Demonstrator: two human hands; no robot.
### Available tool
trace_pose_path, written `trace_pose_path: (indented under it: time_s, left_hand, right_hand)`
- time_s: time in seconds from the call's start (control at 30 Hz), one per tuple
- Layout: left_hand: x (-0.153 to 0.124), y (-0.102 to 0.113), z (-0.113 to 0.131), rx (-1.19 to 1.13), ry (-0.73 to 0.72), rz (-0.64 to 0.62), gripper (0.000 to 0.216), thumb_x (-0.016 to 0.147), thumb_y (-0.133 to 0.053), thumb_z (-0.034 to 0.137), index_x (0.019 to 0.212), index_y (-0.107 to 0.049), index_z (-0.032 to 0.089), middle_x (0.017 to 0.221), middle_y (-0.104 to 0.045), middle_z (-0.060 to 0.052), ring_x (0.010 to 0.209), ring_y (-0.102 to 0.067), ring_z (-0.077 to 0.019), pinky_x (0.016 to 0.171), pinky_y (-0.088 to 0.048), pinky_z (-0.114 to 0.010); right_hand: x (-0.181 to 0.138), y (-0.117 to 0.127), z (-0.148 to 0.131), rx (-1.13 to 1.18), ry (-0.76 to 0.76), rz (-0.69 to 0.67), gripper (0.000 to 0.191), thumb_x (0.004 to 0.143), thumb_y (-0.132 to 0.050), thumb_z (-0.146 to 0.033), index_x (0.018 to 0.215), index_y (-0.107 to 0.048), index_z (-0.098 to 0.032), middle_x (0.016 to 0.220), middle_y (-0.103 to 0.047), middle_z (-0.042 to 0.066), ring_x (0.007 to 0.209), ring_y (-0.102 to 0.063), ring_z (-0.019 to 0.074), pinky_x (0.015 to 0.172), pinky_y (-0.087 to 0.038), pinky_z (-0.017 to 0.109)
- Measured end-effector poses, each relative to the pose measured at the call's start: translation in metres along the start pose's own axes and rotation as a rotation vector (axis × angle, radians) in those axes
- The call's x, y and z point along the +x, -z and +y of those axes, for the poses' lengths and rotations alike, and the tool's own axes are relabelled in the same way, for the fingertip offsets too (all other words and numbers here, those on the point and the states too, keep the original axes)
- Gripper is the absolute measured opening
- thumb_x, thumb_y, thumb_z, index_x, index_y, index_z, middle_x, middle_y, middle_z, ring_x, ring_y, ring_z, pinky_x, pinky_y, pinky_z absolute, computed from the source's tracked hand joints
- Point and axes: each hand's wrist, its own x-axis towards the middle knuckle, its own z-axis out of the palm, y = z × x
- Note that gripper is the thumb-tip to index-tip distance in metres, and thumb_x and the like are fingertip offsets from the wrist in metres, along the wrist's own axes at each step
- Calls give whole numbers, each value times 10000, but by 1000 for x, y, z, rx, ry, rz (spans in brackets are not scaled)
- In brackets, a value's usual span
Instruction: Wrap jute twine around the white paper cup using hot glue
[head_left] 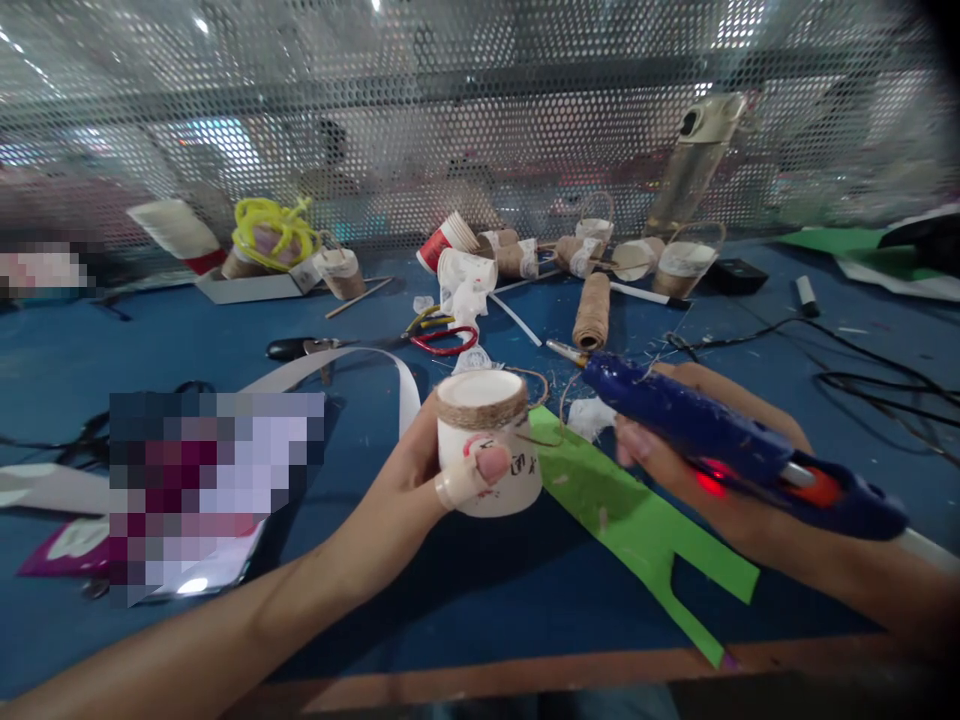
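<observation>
A white paper cup (517, 490) with printed marks is gripped by my left hand (420, 480), whose thumb wears a pale bandage. Brown twine (484, 412) is wound round the cup near its upper end, and a loose strand curls off to the right. My right hand (675, 460) is closed round a blue hot glue gun (690, 420) with a small red light on it. Its metal nozzle points up and left, apart from the cup. Beyond the nozzle a roll of twine (592, 312) lies on the table.
Green paper (615, 500) lies beneath the hands. Red-handled scissors (444, 340) and several twine-wrapped cups (686, 268) are further back, before a perforated metal screen (480, 120). A bottle (694, 165) leans at back right. Black cable (885, 385) coils on the right.
</observation>
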Motion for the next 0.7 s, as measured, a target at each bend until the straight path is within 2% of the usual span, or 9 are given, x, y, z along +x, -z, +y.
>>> trace_pose_path:
  time_s: [0.07, 0.13, 0.27, 0.4, 0.5, 0.53, 0.6, 0.7]
  left_hand:
    - [1, -3, 0, -18, 5, -31, 450, 986, -766, 443, 1410, -695, 311, 1400, -759, -61, 1286, -693, -311, 1001, -577, -333]
    - [1, -5, -1, -32, 15, -41, 433, 989, -770, 422, 1400, -697, 310, 1394, -763, -58, 1287, -692, -304, 1020, -569, -335]
    - [3, -9, -2, -36, 25, -23, 442, 992, -780, 398, 1420, -688, 331, 1394, -763, -33, 1289, -685, -270, 1037, -549, -309]
    - [4, -10, -2, -23, 31, -19, 463, 994, -780, 405, 1441, -679, 335, 1380, -764, -32, 1265, -689, -260, 1027, -549, -307]
    - [4, -10, -1, 14, 38, -5, 440, 975, -800, 423, 1391, -703, 319, 1351, -762, -32, 1264, -674, -260, 1032, -542, -302]
    - [4, -10, 0, 24, 47, 0, 439, 967, -808, 432, 1377, -707, 314, 1337, -761, -34, 1262, -670, -264, 1032, -543, -306]
    - [4, -11, 1, 36, 74, 6, 464, 948, -825, 451, 1372, -704, 307, 1323, -757, -41, 1256, -666, -276, 1030, -548, -322]
    - [4, -12, 3, 46, 101, 8, 519, 918, -847, 488, 1378, -693, 302, 1311, -757, -46, 1232, -670, -280, 1012, -554, -327]
  right_hand:
    - [2, -4, -2, 87, 4, -8, 166, 935, -754, -227, 991, -660, -352, 921, -733, -51, 767, -715, 175, 681, -587, 292]
    - [5, -9, -2, 156, 3, -46, 267, 891, -830, -233, 1084, -696, -360, 1033, -763, -50, 879, -763, 177, 768, -632, 281]
    - [4, -17, 4, 327, -16, -112, 415, 806, -914, -157, 1123, -728, -349, 1075, -789, -62, 981, -785, 161, 903, -641, 259]
    - [-3, -24, 9, 529, -92, -146, 515, 736, -940, -71, 1114, -728, -349, 1035, -762, -72, 838, -763, 130, 764, -644, 225]
    - [-6, -26, 7, 470, -89, -30, 457, 751, -936, -92, 1067, -713, -334, 973, -763, -68, 749, -724, 121, 679, -616, 221]
    - [-7, -25, 6, 411, -32, 46, 390, 782, -917, -113, 1030, -706, -327, 943, -762, -67, 751, -721, 125, 680, -606, 226]
    - [-6, -22, 4, 281, 43, 68, 337, 823, -880, -112, 999, -688, -325, 962, -772, -59, 797, -744, 147, 741, -624, 265]
    - [-5, -18, 3, 211, 34, 107, 321, 848, -873, -151, 1018, -681, -343, 921, -774, -61, 754, -735, 156, 690, -612, 276]
